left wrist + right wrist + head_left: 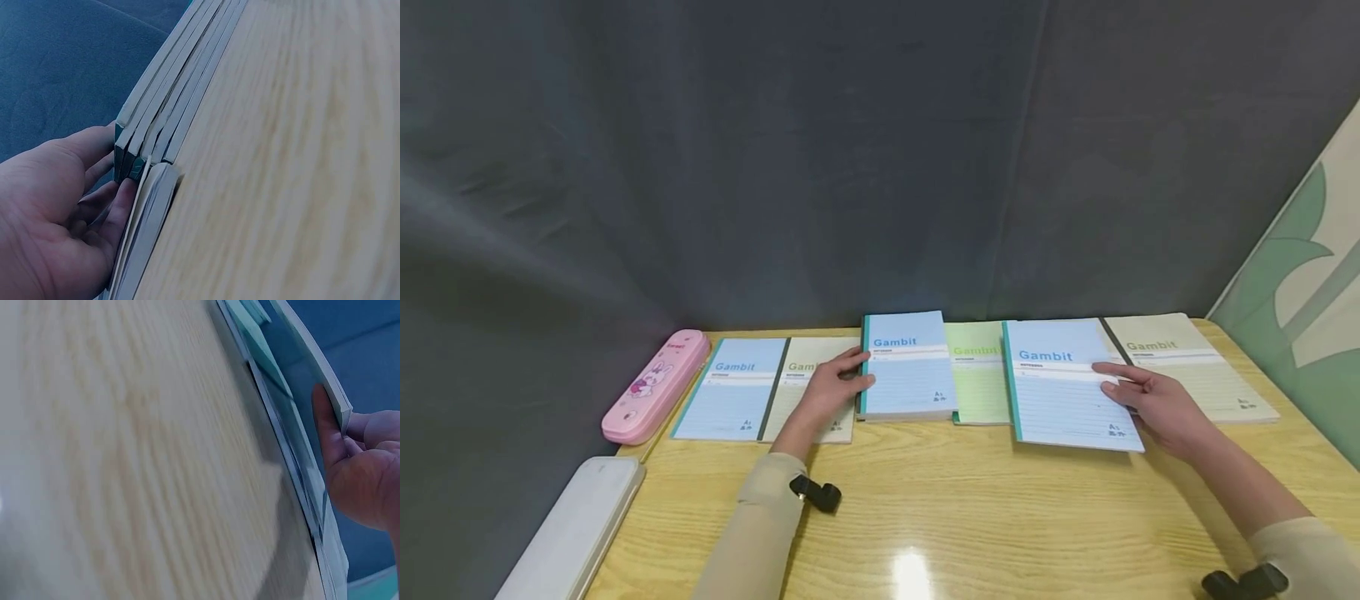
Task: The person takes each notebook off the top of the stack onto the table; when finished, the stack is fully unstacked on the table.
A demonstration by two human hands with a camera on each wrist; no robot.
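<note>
My right hand (1168, 412) pinches a blue Gambit notebook (1063, 408) by its right edge. It is lifted off the table, over other notebooks; the gap below it shows in the right wrist view, where the right hand (369, 469) has its thumb and fingers on either side of the raised notebook (315, 356). My left hand (823, 392) touches the green spine side of a blue notebook stack (910, 379) with its fingertips. Several notebooks thick, the stack (169, 94) shows its page edges in the left wrist view, beside the left hand (56, 206).
Left of the stack lie a blue notebook (730, 400) and a beige notebook (786, 400). A green notebook (981, 392) and another beige notebook (1195, 358) lie to the right. A pink pencil case (655, 387) and a white case (576, 525) line the table's (940, 500) left edge.
</note>
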